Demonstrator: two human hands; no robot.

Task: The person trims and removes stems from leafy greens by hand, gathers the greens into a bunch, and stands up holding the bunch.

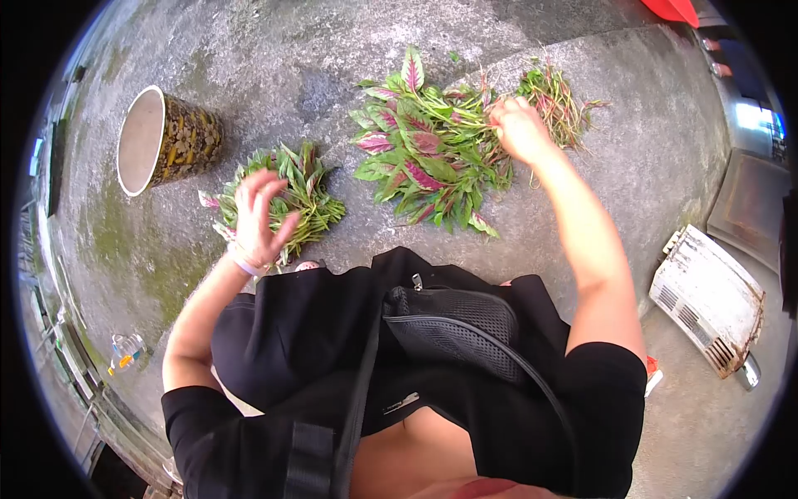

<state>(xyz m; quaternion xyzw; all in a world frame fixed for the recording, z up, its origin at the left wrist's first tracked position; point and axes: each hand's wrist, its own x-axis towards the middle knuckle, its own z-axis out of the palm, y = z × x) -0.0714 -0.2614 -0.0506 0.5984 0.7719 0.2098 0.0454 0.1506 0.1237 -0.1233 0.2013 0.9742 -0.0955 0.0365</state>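
Note:
My left hand (259, 223), with a pale band at the wrist, hovers with its fingers apart over a smaller pile of red-and-green amaranth (312, 195). Nothing shows between those fingers. Farther right, a larger heap of leafy amaranth (424, 150) lies on the concrete, its leaves green with magenta centres. At the heap's right edge my right hand (522, 131) has its fingers closed on amaranth stems; the fingertips are partly hidden. Just beyond that hand is a tangle of thin reddish stems and roots (565, 108).
A patterned bin (193, 140) lies tipped on its side at the left. A clear plastic bottle (126, 353) is at the lower left. To the right are a rusty white metal box (706, 299) and a grey plastic container (752, 204). Part of a red object (672, 10) shows at top right.

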